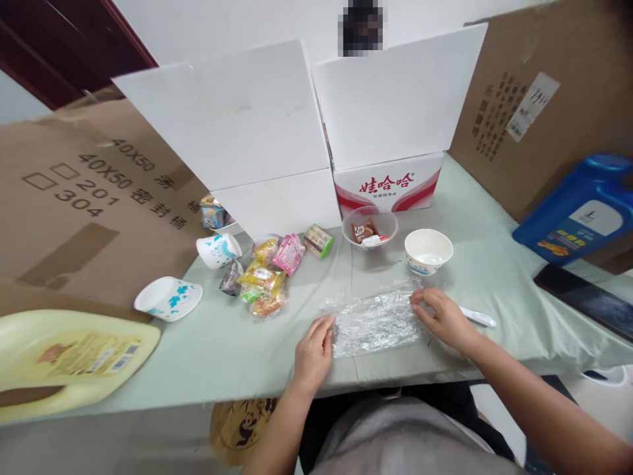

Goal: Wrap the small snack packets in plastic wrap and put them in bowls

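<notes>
A crinkled clear plastic bag (pixel 376 323) is stretched flat near the table's front edge. My left hand (pixel 315 349) has its fingers closed on the bag's left edge. At the opposite edge, my right hand (pixel 440 318) pinches the plastic between thumb and fingers. A white plastic handle (pixel 479 317) sticks out beside my right hand, its other end hidden. Just behind the bag stand a white paper bowl (pixel 428 253) with blue print and a clear plastic bowl (pixel 370 212) holding small wrapped packets (pixel 364 231).
Several wrapped snacks (pixel 262 277) lie left of the bag. Two paper bowls (pixel 173 298) rest on their sides farther left. A yellow jug (pixel 74 363) and a blue bottle (pixel 578 214) flank the table. White boxes (pixel 247 119) and a phone (pixel 583 297) are also there.
</notes>
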Motion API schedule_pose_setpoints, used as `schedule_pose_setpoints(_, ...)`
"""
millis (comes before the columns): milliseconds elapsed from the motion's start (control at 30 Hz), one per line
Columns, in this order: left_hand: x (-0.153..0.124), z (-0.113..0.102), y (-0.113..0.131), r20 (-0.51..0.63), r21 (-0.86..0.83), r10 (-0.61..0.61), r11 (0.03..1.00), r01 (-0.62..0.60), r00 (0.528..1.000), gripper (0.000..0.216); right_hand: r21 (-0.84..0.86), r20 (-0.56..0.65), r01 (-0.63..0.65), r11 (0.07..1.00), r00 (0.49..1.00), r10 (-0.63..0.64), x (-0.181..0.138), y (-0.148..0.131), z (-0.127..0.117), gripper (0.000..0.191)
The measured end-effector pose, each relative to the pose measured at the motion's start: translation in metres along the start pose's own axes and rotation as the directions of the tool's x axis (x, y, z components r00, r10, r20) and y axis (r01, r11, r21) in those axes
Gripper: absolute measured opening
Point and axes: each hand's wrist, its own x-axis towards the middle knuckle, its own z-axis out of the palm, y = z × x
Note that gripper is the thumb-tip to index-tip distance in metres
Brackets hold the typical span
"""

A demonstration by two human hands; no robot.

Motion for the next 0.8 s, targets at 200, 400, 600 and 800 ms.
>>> schedule_pose_setpoints(200, 0.003, 0.004, -0.003, 0.041, 0.045, -0.078, 0.996, 0.076, 0.996, 0.043, -0.111, -0.05, -0.291, 0.95, 0.956, 0.287, 0.023, 0.006, 0.007, 0.021)
schedule_pose_setpoints(400, 0.013, -0.003, 0.003, 0.123, 0.179, -0.18, 0.971, 0.156, 0.976, 0.044, -0.551, -0.036, -0.321, 0.77, 0.931, 0.363, 0.035, 0.006, 0.023, 0.026)
schedule_pose_setpoints(600, 0.027, -0.014, 0.025, -0.212, 0.313, -0.109, 0.934, 0.173, 0.971, 0.021, -0.66, -0.001, -0.26, 0.705, 0.939, 0.345, 0.032, 0.001, 0.032, 0.027)
schedule_pose_setpoints(800, 0.034, 0.018, 0.053, 0.251, 0.226, 0.153, 0.951, -0.211, 0.956, 0.052, -0.669, 0.007, -0.258, 0.697, 0.936, 0.353, 0.034, 0.006, 0.025, 0.025)
